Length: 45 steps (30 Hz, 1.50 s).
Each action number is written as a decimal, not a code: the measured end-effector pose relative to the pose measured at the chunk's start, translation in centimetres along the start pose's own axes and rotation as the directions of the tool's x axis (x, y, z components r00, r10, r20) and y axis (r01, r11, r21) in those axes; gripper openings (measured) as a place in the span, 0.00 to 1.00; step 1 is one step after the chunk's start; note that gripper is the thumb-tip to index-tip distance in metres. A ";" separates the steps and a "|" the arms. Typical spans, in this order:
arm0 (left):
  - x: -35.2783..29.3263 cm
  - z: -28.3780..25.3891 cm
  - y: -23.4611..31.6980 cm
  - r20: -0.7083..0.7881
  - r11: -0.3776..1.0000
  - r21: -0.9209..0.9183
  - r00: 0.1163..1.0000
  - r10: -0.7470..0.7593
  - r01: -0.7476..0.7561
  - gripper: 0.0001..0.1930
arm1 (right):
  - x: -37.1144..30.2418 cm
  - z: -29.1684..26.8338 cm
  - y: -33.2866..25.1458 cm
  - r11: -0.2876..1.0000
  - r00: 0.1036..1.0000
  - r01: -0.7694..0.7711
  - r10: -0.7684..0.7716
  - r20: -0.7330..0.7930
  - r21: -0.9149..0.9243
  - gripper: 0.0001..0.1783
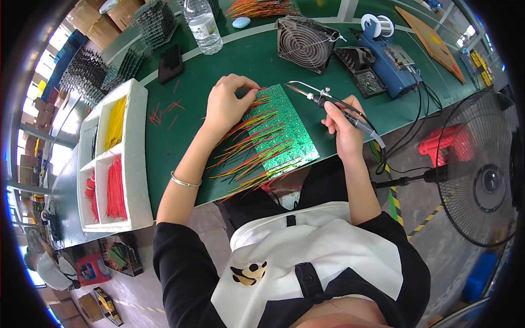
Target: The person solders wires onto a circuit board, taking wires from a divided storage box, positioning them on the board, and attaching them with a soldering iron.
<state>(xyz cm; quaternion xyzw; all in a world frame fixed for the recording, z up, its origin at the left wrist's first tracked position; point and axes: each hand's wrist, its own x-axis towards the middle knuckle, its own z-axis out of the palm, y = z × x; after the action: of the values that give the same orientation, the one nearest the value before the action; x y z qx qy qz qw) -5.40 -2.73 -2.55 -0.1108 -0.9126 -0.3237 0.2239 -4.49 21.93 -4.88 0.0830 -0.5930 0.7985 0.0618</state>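
Note:
A green circuit board panel (pixel 298 134) lies on the table before me, with rows of red, yellow and black wires (pixel 246 142) fanning out past its left side. My left hand (pixel 232 101) is at the board's far left corner, thumb and fingertips pinched together on a thin red wire (pixel 264 88). In my right hand (pixel 345 126) is a soldering iron (pixel 350 117) with a curved metal solder-feed tube. Its tip points left, just above the board's far right edge; whether it touches anything there I cannot tell.
On the left stands a white foam box (pixel 140 158) of yellow and red wires, with loose red wires (pixel 158 115) nearby. Beyond are a water bottle (pixel 205 30), a square fan (pixel 306 44) and a blue soldering station (pixel 391 65) with cables. A pedestal fan (pixel 481 180) stands at right.

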 end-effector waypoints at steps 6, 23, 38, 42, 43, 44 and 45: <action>-0.8 1.9 1.1 0.005 0.990 0.007 0.990 0.138 -0.138 0.05 | -0.5 0.6 0.0 1.000 1.000 0.016 -0.016 -0.026 0.024 0.15; -1.7 2.2 1.1 -0.023 0.980 0.072 0.982 0.186 -0.184 0.05 | -0.6 0.2 0.0 0.999 1.000 0.023 -0.022 0.021 -0.041 0.15; -1.8 2.1 1.2 -0.033 0.950 0.169 0.961 0.274 -0.264 0.07 | -0.7 0.2 0.0 0.998 0.999 0.031 -0.029 0.045 -0.054 0.15; -1.8 2.3 1.1 -0.049 0.945 0.175 0.956 0.290 -0.278 0.02 | -0.7 0.2 0.0 0.998 0.999 0.027 -0.025 0.036 -0.056 0.15; -1.8 2.2 1.1 -0.041 0.943 0.178 0.956 0.292 -0.280 0.04 | -0.8 0.2 0.0 0.998 0.999 0.028 -0.026 0.033 -0.057 0.15; -1.8 2.1 1.2 -0.032 0.942 0.181 0.956 0.293 -0.283 0.07 | -0.7 0.2 0.0 0.998 0.999 0.028 -0.026 0.035 -0.057 0.15; -1.8 2.1 1.3 -0.033 0.942 0.182 0.956 0.292 -0.282 0.07 | -0.7 0.2 0.0 0.998 0.999 0.030 -0.028 0.036 -0.053 0.15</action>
<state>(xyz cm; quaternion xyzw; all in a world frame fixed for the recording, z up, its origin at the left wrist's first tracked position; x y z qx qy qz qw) -4.08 -0.55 -4.16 -0.2127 -0.9046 -0.2093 0.3045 -3.79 21.74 -5.01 0.1039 -0.6140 0.7797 0.0654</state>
